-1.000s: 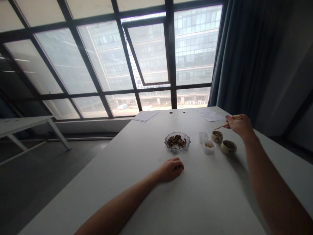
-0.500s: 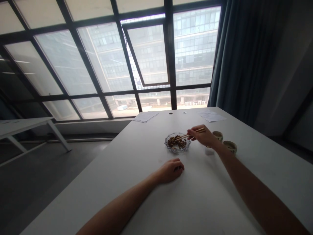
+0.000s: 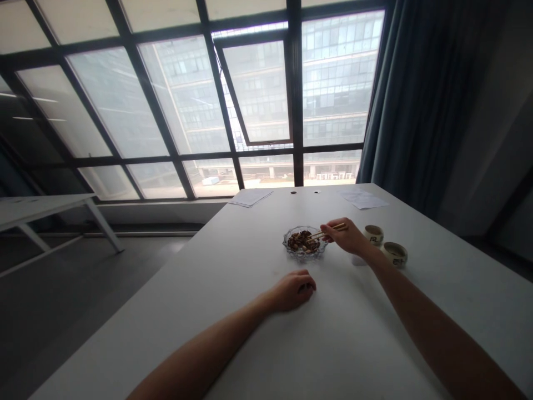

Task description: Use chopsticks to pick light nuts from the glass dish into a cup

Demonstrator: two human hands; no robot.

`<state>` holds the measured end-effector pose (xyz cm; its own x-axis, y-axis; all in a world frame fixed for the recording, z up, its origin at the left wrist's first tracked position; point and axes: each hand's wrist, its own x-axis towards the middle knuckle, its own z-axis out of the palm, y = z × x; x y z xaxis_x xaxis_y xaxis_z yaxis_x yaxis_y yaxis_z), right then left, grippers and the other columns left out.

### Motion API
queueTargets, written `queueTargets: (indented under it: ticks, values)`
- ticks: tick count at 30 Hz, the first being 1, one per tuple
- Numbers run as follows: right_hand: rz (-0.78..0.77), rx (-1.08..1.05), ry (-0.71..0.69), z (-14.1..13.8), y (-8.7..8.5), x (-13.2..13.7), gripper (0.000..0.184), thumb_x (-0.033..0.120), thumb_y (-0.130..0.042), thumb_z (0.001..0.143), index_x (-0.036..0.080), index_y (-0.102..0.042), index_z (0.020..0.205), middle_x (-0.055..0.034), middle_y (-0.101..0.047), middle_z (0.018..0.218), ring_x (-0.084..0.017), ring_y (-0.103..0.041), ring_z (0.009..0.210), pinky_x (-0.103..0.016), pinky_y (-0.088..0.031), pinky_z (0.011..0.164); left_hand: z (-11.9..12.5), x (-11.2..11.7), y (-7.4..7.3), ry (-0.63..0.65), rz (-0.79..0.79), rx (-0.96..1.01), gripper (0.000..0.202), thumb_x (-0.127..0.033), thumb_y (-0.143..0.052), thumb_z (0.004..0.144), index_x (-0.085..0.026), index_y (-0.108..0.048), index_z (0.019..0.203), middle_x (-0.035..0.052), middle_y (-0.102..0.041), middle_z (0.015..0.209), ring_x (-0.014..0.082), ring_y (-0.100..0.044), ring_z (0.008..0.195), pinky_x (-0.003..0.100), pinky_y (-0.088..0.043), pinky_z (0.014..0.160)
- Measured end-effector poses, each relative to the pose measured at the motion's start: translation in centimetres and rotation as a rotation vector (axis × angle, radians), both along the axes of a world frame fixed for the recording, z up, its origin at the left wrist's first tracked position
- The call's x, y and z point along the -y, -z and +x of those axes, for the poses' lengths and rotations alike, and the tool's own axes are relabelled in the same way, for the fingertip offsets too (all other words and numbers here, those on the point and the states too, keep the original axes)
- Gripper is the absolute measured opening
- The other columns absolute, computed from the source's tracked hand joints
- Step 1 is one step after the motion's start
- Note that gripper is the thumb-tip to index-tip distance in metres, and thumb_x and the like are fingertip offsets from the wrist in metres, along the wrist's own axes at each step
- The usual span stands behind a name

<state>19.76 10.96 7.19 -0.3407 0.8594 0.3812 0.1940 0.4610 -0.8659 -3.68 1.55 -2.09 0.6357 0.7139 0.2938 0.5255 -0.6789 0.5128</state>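
Observation:
My right hand is closed around a pair of wooden chopsticks, whose tips reach into a clear glass dish with a scalloped rim. Small brown pieces, possibly nuts or dried food, lie heaped in it. Whether the tips pinch a piece is too small to tell. Nearer to me, my left hand rests on the table, fingers curled in, with nothing visible in them. Two cream cups with dark markings, a farther cup and a nearer cup, stand right of my right hand, the nearer one close beside my forearm.
A small pale object sits under my right wrist, partly hidden. Paper sheets lie at the far left and far right of the white table. Beyond are a window wall and a dark curtain; another table stands left.
My right hand and the chopsticks have shifted slightly down, and the cups show more fully beside my arm. The camera view has moved a little. My left hand stays resting on the table.

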Motion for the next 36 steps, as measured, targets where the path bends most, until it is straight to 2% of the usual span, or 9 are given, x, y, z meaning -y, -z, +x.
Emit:
queueTargets:
  ticks: [3, 9, 15, 18, 21, 25, 29, 32, 36]
  values:
    - [-0.019, 0.010, -0.006, -0.1, 0.2, -0.1, 0.047, 0.062, -0.077, 0.080, 0.015, -0.074, 0.072, -0.0124, -0.077, 0.070, -0.027, -0.075, 0.063, -0.033, -0.061, 0.059, -0.1, 0.0, 0.1, 0.000, 0.005, -0.002, 0.019, -0.014, -0.059, 0.089, -0.019, -0.072, 0.102, 0.0051, -0.067, 0.098, 0.0158, -0.061, 0.085, 0.023, -0.049, 0.081]
    - [-0.062, 0.022, -0.032, -1.4, 1.8, -0.1, 0.045, 0.061, -0.075, 0.081, 0.017, -0.073, 0.070, -0.0087, -0.076, 0.065, -0.029, -0.076, 0.065, -0.033, -0.061, 0.057, 0.0, -0.1, 0.2, 0.001, 0.019, 0.004, 0.018, -0.014, -0.059, 0.090, -0.019, -0.072, 0.101, 0.0044, -0.065, 0.098, 0.0149, -0.060, 0.083, 0.022, -0.048, 0.079]
    - [-0.062, 0.003, -0.002, -1.9, 2.4, -0.1, 0.045, 0.060, -0.074, 0.082, 0.017, -0.071, 0.067, -0.0092, -0.075, 0.064, -0.028, -0.076, 0.063, -0.032, -0.061, 0.056, 0.2, -0.1, 0.1, 0.006, 0.024, 0.005, 0.018, -0.014, -0.059, 0.089, -0.019, -0.071, 0.101, 0.0046, -0.065, 0.097, 0.0155, -0.060, 0.085, 0.022, -0.049, 0.079]
    - [-0.059, -0.019, 0.004, -1.7, 2.2, -0.2, 0.046, 0.061, -0.075, 0.081, 0.016, -0.072, 0.068, -0.0096, -0.076, 0.066, -0.027, -0.076, 0.062, -0.033, -0.062, 0.057, 0.2, 0.0, 0.1, 0.005, 0.023, 0.003, 0.018, -0.014, -0.059, 0.090, -0.019, -0.072, 0.101, 0.0049, -0.066, 0.098, 0.0157, -0.060, 0.085, 0.022, -0.049, 0.080]
    - [-0.059, -0.061, 0.021, -1.0, 0.7, 0.1, 0.048, 0.063, -0.077, 0.079, 0.015, -0.073, 0.070, -0.0108, -0.077, 0.069, -0.028, -0.077, 0.064, -0.033, -0.064, 0.059, 0.0, 0.0, 0.2, 0.003, 0.027, 0.005, 0.018, -0.013, -0.059, 0.089, -0.019, -0.072, 0.100, 0.0047, -0.066, 0.097, 0.0155, -0.060, 0.085, 0.022, -0.049, 0.079]
    - [-0.006, -0.141, 0.129, 1.6, -2.9, 0.9, 0.049, 0.063, -0.079, 0.078, 0.014, -0.076, 0.077, -0.0127, -0.078, 0.075, -0.026, -0.078, 0.067, -0.032, -0.066, 0.062, -0.3, 0.0, 0.3, 0.002, 0.025, 0.009, 0.019, -0.013, -0.059, 0.088, -0.018, -0.072, 0.100, 0.0051, -0.066, 0.096, 0.0158, -0.061, 0.085, 0.022, -0.049, 0.080]
    - [0.069, -0.276, 0.402, 6.2, -5.8, 1.0, 0.041, 0.054, -0.082, 0.079, 0.013, -0.076, 0.078, -0.0134, -0.078, 0.077, -0.024, -0.077, 0.063, -0.032, -0.066, 0.061, -0.3, 0.1, 0.3, -0.005, 0.011, 0.003, 0.018, -0.013, -0.059, 0.089, -0.018, -0.072, 0.100, 0.0053, -0.067, 0.097, 0.0155, -0.061, 0.084, 0.022, -0.049, 0.079]
    - [0.125, -0.280, 0.604, 10.1, -6.3, 0.4, 0.033, 0.044, -0.079, 0.084, 0.013, -0.074, 0.074, -0.0139, -0.075, 0.073, -0.022, -0.074, 0.058, -0.033, -0.065, 0.061, -0.1, 0.1, 0.2, -0.009, 0.003, -0.003, 0.018, -0.014, -0.059, 0.089, -0.018, -0.072, 0.101, 0.0049, -0.066, 0.097, 0.0149, -0.060, 0.082, 0.021, -0.048, 0.077]
    - [0.105, -0.147, 0.756, 14.2, -5.6, -0.8, 0.029, 0.041, -0.070, 0.089, 0.018, -0.071, 0.072, -0.0143, -0.073, 0.071, -0.023, -0.072, 0.058, -0.036, -0.063, 0.061, 0.1, 0.0, 0.3, -0.013, 0.000, -0.003, 0.018, -0.014, -0.059, 0.089, -0.018, -0.072, 0.101, 0.0048, -0.066, 0.097, 0.0145, -0.060, 0.082, 0.021, -0.048, 0.076]
